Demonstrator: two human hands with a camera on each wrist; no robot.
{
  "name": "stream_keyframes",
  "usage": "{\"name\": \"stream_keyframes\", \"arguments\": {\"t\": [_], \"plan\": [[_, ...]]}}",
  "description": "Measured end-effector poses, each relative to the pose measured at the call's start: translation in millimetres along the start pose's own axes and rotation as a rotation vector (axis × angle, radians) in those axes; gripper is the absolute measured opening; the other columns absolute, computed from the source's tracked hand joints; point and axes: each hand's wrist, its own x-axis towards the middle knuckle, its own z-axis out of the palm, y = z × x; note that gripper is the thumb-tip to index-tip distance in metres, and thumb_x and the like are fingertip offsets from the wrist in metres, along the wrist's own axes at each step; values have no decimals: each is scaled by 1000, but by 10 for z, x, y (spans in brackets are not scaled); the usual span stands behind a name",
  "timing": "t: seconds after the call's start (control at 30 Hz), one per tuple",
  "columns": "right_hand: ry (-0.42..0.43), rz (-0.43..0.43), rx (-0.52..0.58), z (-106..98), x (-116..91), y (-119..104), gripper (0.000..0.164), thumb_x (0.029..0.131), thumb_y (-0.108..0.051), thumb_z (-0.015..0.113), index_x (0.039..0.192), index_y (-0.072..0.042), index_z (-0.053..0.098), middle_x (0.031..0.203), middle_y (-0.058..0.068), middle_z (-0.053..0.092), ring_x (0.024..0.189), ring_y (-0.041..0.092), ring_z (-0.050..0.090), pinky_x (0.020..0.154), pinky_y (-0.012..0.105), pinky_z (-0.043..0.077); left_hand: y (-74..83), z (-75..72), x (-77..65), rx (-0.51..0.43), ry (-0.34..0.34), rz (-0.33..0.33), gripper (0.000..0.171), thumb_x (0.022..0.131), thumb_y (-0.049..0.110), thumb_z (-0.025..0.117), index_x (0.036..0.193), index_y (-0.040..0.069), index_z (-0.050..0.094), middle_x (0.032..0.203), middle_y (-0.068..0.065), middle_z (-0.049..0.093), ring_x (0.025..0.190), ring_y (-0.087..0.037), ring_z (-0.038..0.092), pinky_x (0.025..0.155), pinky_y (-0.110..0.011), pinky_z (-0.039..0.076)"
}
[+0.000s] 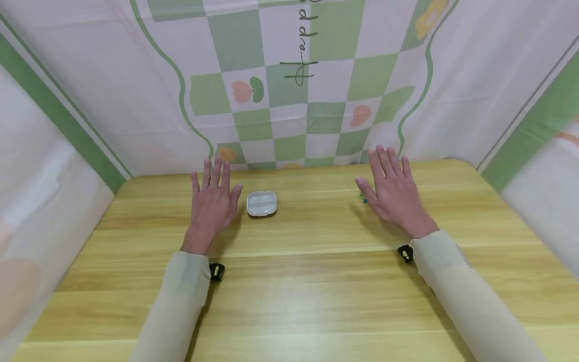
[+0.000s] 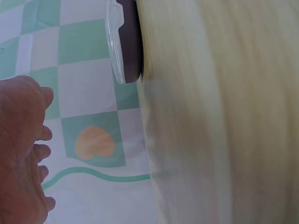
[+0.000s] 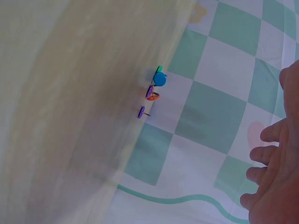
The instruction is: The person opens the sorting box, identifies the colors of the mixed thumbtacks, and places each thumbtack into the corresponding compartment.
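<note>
Both hands are raised over the wooden table with fingers straight and palms down, holding nothing. My left hand (image 1: pixel 211 208) hovers just left of a small box (image 1: pixel 261 203) with a clear lid and inner dividers. The left wrist view shows this box (image 2: pixel 131 42) side-on, dark-bodied and closed, resting on the table. Beneath my right hand (image 1: pixel 395 198) lie several thumbtacks (image 1: pixel 362 199), mostly covered by the thumb in the head view. From the right wrist, a blue thumbtack (image 3: pixel 160 79), a purple thumbtack (image 3: pixel 141 112), and orange and green ones show on the tabletop.
A wooden table (image 1: pixel 289 281) fills the lower view. Behind it hangs a white and green checked cloth (image 1: pixel 289 118), which meets the table's back edge; cloth also borders both sides. Black wrist straps (image 1: pixel 217 272) show at the cuffs of the light sleeves (image 1: pixel 174 306).
</note>
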Motion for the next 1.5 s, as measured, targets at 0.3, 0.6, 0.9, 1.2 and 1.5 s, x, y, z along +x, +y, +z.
{"name": "stream_keyframes", "arguments": {"t": [0.3, 0.6, 0.9, 1.2, 1.5], "plan": [[-11, 1, 2, 5, -19, -21, 69, 98, -49, 25, 148, -6, 4, 153, 14, 0, 138, 24, -12, 106, 47, -6, 5, 3, -14, 5, -8, 0, 64, 99, 47, 16, 148, 7, 6, 154, -12, -2, 139, -27, -13, 103, -48, -13], [-19, -11, -8, -2, -8, -29, 69, 98, -49, 24, 148, -8, 0, 153, 12, -5, 138, 24, -13, 105, 47, -6, -9, 1, -3, 12, -2, -5, 64, 100, 46, 17, 148, 6, 7, 154, -11, -3, 139, -28, -10, 103, -48, -11], [-34, -6, -7, -18, 0, -43, 69, 98, -50, 23, 148, -8, 0, 153, 11, -6, 138, 24, -14, 105, 48, -7, -14, 15, -6, -49, -15, 28, 67, 98, 48, 23, 147, 3, 15, 153, -15, 11, 140, -33, 3, 106, -51, 0], [-20, -24, 33, -27, 4, -58, 69, 98, -48, 27, 148, -5, 6, 152, 20, 6, 139, 30, -6, 105, 47, -6, 69, 14, -11, -133, -155, 107, 72, 93, 56, 36, 142, 4, 29, 144, -14, 33, 132, -33, 28, 100, -52, 22], [-5, -47, 52, -14, 9, -65, 68, 98, -48, 31, 146, -1, 17, 145, 26, 25, 137, 39, 12, 105, 49, -4, 174, 17, -42, -172, -310, 139, 76, 78, 55, 59, 137, 10, 40, 137, -10, 42, 127, -31, 35, 97, -52, 25]]}}
